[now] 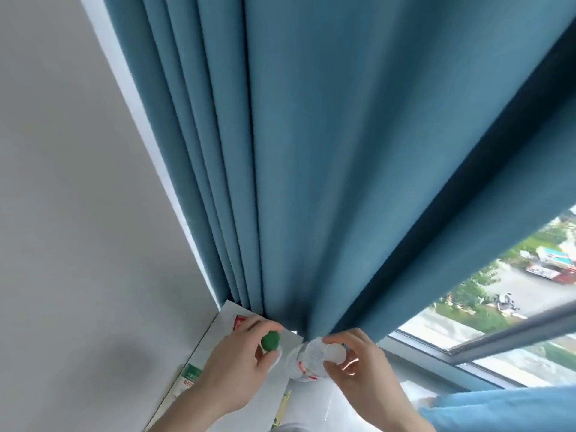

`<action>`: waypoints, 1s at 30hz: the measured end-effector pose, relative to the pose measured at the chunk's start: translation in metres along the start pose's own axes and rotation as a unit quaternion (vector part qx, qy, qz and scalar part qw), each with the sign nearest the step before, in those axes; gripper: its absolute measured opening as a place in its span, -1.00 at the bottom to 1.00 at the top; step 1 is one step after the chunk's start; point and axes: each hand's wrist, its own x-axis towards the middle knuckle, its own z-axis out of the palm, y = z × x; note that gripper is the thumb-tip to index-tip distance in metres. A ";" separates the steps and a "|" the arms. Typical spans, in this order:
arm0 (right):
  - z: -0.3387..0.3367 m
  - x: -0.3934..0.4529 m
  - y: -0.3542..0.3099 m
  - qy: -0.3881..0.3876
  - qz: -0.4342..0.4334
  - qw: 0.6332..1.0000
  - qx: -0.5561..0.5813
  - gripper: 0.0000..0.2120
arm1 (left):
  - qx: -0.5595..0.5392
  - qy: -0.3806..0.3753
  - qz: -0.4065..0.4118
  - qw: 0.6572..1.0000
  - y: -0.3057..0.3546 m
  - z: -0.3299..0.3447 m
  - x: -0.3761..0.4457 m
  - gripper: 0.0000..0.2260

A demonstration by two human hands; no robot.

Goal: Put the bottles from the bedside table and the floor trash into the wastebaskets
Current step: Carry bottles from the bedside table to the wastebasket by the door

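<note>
At the bottom of the frame, the left hand grasps a green-capped bottle and the right hand grasps a clear bottle, on the worktop. Next, I think, carry them to wastebaskets.

bottles — 2: green-capped bottle, white-capped bottle | hands — 2: left hand, right hand | curtain — 1

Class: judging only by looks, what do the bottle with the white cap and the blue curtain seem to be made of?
Bottle with the white cap, held by the right hand: probably thin clear plastic, glossy; you see through its ribbed wall.
Blue curtain: woven fabric, matte; it hangs in soft folds without shine.
</note>
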 end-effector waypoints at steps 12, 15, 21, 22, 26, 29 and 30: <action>-0.139 -0.152 0.098 0.182 0.106 0.977 0.042 -0.72 | -0.005 -0.089 0.136 0.987 0.185 0.092 0.053 -0.76; -0.170 -0.202 0.134 0.234 0.151 0.959 0.055 -0.73 | -0.005 -0.113 0.173 0.978 0.243 0.131 0.050 -0.74; -0.228 -0.278 0.198 0.290 0.201 0.933 0.067 -0.75 | -0.017 -0.158 0.241 0.957 0.340 0.221 0.040 -0.71; -0.236 -0.294 0.209 0.303 0.213 0.926 0.069 -0.74 | -0.017 -0.175 0.251 0.952 0.355 0.237 0.038 -0.70; -0.258 -0.352 0.243 0.376 0.243 0.889 0.094 -0.68 | -0.007 -0.243 0.299 0.923 0.410 0.289 0.030 -0.70; -0.267 -0.388 0.269 0.424 0.281 0.853 0.119 -0.67 | 0.020 -0.273 0.338 0.901 0.451 0.322 0.034 -0.70; -0.268 -0.399 0.277 0.439 0.295 0.839 0.128 -0.67 | 0.031 -0.286 0.353 0.890 0.464 0.334 0.036 -0.70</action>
